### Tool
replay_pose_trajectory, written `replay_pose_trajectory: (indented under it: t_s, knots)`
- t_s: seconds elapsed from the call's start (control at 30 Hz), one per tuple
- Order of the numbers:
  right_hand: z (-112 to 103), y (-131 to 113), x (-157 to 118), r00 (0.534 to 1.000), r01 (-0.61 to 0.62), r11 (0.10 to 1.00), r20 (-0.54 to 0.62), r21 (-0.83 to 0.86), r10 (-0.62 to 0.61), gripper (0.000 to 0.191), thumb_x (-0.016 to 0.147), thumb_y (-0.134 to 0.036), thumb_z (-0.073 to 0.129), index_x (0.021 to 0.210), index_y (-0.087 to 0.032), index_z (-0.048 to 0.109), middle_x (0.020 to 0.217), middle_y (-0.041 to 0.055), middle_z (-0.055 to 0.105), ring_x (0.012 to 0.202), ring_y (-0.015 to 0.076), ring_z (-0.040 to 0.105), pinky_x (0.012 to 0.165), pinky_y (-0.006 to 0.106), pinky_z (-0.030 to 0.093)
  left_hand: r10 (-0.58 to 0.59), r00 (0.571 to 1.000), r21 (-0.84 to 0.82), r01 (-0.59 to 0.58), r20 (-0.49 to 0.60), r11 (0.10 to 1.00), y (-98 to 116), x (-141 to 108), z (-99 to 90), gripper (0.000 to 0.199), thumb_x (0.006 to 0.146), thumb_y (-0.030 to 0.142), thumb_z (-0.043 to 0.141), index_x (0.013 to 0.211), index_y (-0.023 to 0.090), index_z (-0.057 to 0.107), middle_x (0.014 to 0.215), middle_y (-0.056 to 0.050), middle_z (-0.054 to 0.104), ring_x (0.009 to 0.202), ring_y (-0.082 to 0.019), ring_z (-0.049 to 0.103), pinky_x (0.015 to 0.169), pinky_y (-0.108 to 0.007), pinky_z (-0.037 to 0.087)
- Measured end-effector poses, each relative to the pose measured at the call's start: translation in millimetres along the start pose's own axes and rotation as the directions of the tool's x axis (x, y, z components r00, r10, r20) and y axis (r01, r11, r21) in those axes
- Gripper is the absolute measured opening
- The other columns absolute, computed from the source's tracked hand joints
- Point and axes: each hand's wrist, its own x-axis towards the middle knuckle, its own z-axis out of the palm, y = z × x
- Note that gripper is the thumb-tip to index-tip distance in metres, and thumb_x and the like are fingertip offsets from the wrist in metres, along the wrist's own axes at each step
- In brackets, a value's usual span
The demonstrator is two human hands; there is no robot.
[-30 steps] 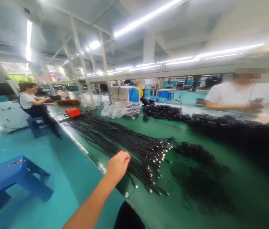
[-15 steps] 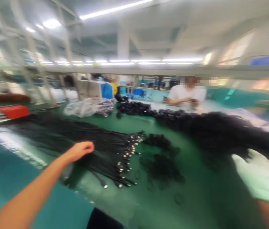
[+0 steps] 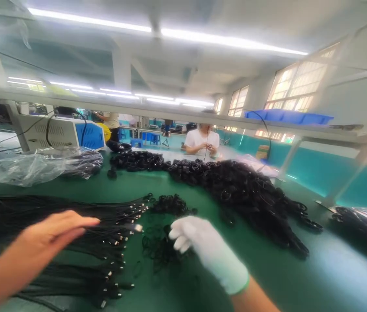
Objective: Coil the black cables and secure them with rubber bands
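Many black cables [image 3: 73, 271] with small metal plug ends lie side by side across the left of the green table. Over them is my bare left hand [image 3: 56, 229], its thumb and straight fingers pinched around one black cable whose plug [image 3: 137, 227] sticks out to the right, slightly blurred. My right hand [image 3: 193, 238], in a white glove, hovers at a loose heap of thin black bands [image 3: 157, 247]. Its fingers are bent downward and apart, with nothing visible in them; the fingertips partly cover the heap. A smaller cluster of black bands [image 3: 170, 203] lies just behind.
A long mound of coiled black cables [image 3: 235, 186] runs along the table's back and right. Clear plastic bags [image 3: 40, 167] lie before a white and blue machine [image 3: 63, 132]. A shelf beam [image 3: 157, 115] crosses overhead. A person in white [image 3: 201, 141] sits opposite.
The view has turned right. My right hand has come in from the far right to the loose black bands. My left hand now has a cable between its fingers.
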Motion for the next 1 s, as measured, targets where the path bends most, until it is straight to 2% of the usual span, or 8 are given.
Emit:
replay_pose_trajectory:
  t_s: [0.07, 0.17, 0.3, 0.43, 0.63, 0.83, 0.9, 1.0]
  knots:
    - [26, 3, 0, 0.92, -0.25, 0.917, 0.371, 0.311, 0.125, 0.06, 0.079, -0.06, 0.043, 0.1, -0.007, 0.062, 0.086, 0.015, 0.066, 0.065, 0.0192, 0.064, 0.056, 0.032, 0.051, 0.146, 0.984, 0.024, -0.149, 0.102, 0.989, 37, -2, 27.4, 0.025, 0.084, 0.043, 0.047, 0.099, 0.042, 0.066, 0.087, 0.007, 0.066, 0.076, -0.013, 0.06, 0.069, -0.019, 0.048]
    - [42, 4, -3, 0.754, -0.506, 0.797, 0.618, 0.33, 0.223, 0.05, 0.068, -0.044, 0.061, 0.098, -0.004, 0.062, 0.08, 0.0135, 0.066, 0.057, 0.0159, 0.063, 0.047, 0.023, 0.048, 0.254, 0.964, 0.157, -0.264, 0.08, 0.952, 80, -4, 51.7, 0.03, 0.088, 0.031, 0.04, 0.1, 0.032, 0.067, 0.083, 0.0, 0.064, 0.069, -0.014, 0.058, 0.066, -0.022, 0.047]
    - [41, 2, -4, 0.695, -0.587, 0.762, 0.652, 0.274, 0.302, 0.032, 0.063, -0.018, 0.055, 0.086, 0.001, 0.065, 0.059, 0.0084, 0.064, 0.043, 0.009, 0.055, 0.04, 0.015, 0.041, 0.236, 0.961, 0.143, -0.256, 0.142, 0.956, 120, -7, 49.8, 0.025, 0.086, 0.03, 0.047, 0.105, 0.03, 0.064, 0.092, 0.0, 0.065, 0.08, -0.016, 0.059, 0.075, -0.026, 0.046]
    - [46, 9, 1, 0.656, -0.589, 0.705, 0.743, 0.395, 0.131, 0.034, 0.071, -0.024, 0.052, 0.092, 0.001, 0.062, 0.058, 0.0118, 0.065, 0.035, 0.0127, 0.053, 0.029, 0.017, 0.035, 0.218, 0.937, 0.048, -0.24, 0.272, 0.97, 147, -4, 43.7, 0.018, 0.085, 0.024, 0.051, 0.081, 0.025, 0.068, 0.082, 0.001, 0.064, 0.079, -0.016, 0.057, 0.081, -0.03, 0.042]
    - [51, 32, 1, 0.532, -0.713, 0.49, 0.842, 0.502, -0.089, 0.045, 0.082, -0.042, 0.048, 0.104, -0.003, 0.056, 0.079, 0.0176, 0.068, 0.059, 0.0261, 0.067, 0.039, 0.03, 0.049, 0.308, 0.858, -0.323, -0.179, 0.411, 0.929, 125, 17, 55.7, 0.015, 0.083, 0.015, 0.056, 0.084, 0.021, 0.069, 0.085, 0.001, 0.06, 0.082, -0.011, 0.056, 0.081, -0.022, 0.041]
    - [51, 47, 0, 0.483, -0.736, 0.528, 0.875, 0.424, -0.031, 0.05, 0.071, -0.039, 0.062, 0.105, -0.003, 0.055, 0.077, 0.0164, 0.069, 0.064, 0.0274, 0.068, 0.049, 0.037, 0.054, 0.394, 0.823, -0.401, -0.226, 0.409, 0.888, 112, 27, 73.5, 0.011, 0.081, 0.017, 0.061, 0.084, 0.02, 0.071, 0.082, 0.001, 0.06, 0.083, -0.011, 0.056, 0.082, -0.022, 0.04]
    - [51, 48, -1, 0.511, -0.716, 0.539, 0.859, 0.444, -0.028, 0.045, 0.073, -0.039, 0.062, 0.098, -0.002, 0.058, 0.072, 0.0157, 0.069, 0.058, 0.0243, 0.067, 0.053, 0.039, 0.054, 0.388, 0.839, -0.39, -0.235, 0.381, 0.89, 111, 29, 84.1, 0.011, 0.082, 0.018, 0.06, 0.084, 0.021, 0.07, 0.083, 0.001, 0.061, 0.083, -0.011, 0.056, 0.083, -0.022, 0.04]
    - [41, 44, -1, 0.618, -0.636, 0.531, 0.782, 0.559, -0.083, 0.043, 0.077, -0.044, 0.059, 0.093, -0.004, 0.059, 0.071, 0.0152, 0.069, 0.055, 0.0226, 0.066, 0.051, 0.038, 0.053, 0.322, 0.873, -0.314, -0.21, 0.366, 0.926, 101, 27, 103.2, 0.02, 0.088, 0.022, 0.049, 0.095, 0.023, 0.068, 0.092, 0.0, 0.065, 0.087, -0.012, 0.058, 0.082, -0.023, 0.042]
